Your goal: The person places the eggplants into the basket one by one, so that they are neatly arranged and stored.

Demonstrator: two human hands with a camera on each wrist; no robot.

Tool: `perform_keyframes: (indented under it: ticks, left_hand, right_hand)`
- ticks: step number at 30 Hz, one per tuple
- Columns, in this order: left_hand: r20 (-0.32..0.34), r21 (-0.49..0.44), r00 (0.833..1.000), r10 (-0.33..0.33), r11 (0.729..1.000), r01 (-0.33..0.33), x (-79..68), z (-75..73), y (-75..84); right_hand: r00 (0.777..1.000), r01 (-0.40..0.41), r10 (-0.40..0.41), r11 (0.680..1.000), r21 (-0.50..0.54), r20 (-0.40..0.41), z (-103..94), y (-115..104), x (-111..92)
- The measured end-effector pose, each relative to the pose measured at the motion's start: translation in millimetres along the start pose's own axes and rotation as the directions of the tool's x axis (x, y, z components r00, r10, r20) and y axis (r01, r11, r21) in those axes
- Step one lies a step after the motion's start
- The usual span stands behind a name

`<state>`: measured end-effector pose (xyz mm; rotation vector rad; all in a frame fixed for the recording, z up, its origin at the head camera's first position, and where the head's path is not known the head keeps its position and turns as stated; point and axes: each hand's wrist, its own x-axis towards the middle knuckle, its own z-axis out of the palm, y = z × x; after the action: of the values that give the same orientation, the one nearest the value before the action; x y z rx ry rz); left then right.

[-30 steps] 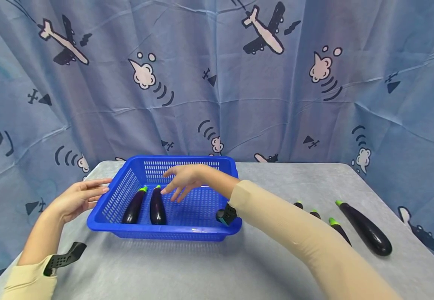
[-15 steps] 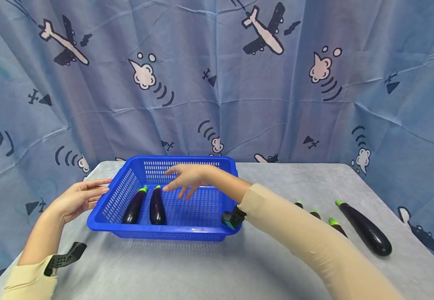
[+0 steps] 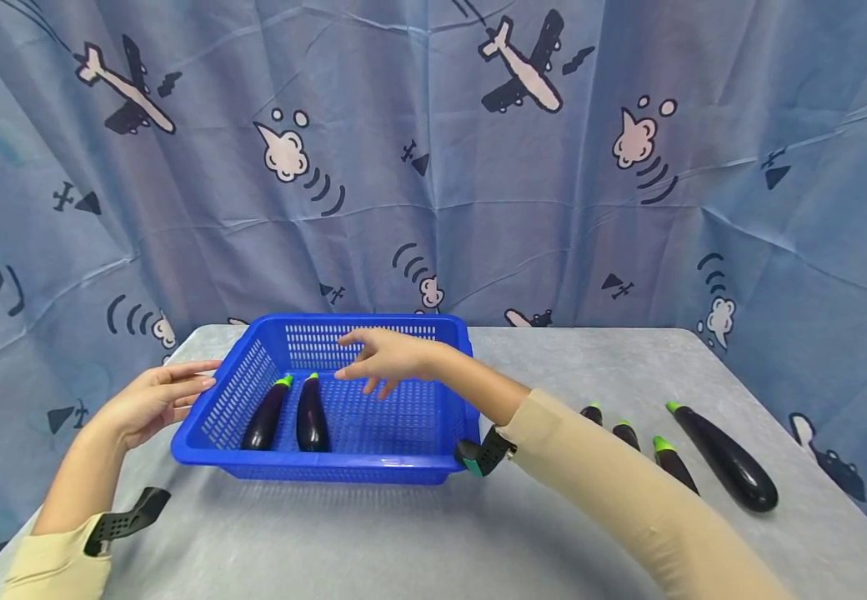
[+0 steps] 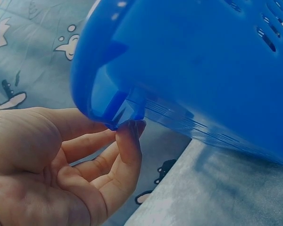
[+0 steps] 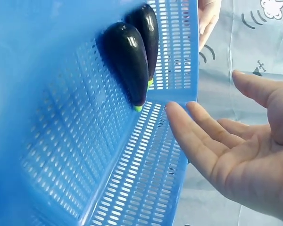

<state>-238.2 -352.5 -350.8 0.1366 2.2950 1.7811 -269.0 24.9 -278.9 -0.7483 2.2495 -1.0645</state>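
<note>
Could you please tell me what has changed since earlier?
The right hand has drawn rightward over the blue basket, away from the two eggplants inside; nothing was gripped or released. The left hand stays at the basket's left rim; the eggplants lie unmoved.

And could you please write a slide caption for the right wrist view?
An open right hand hovers over a slotted blue basket where two eggplants lie side by side.

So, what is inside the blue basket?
In the blue basket, two eggplants lie side by side on the left. In the head view, the right hand covers a patch of the inside behind it, which cannot be seen.
</note>
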Motion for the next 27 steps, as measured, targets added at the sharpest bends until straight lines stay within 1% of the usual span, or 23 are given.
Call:
perform_keyframes:
  ticks: [6,14,18,24,27]
  left_hand:
    - [-0.002,-0.002,1.000,0.002,1.000,-0.002,-0.5,-1.3,-1.2]
    - [-0.008,-0.004,1.000,-0.002,1.000,0.002,-0.8,-0.7,-0.9]
    - [-0.008,-0.012,1.000,-0.002,1.000,0.002,-0.7,0.0,-0.2]
    - [-0.007,-0.022,1.000,-0.002,1.000,0.002,-1.2,0.6,0.2]
    - [-0.001,-0.033,1.000,0.002,0.999,-0.002,-1.6,0.7,0.0]
  right_hand:
    - [0.999,0.041,-0.042,0.999,-0.014,-0.019,2.7,4,-7]
    - [0.991,0.093,-0.095,0.995,-0.023,-0.092,3.1,7,-21]
    - [0.984,0.115,-0.116,0.993,-0.020,-0.138,0.6,8,-31]
    - [0.967,0.157,-0.166,0.986,-0.064,-0.192,-3.8,13,-45]
    - [0.960,0.172,-0.183,0.983,-0.067,-0.212,-4.5,16,-52]
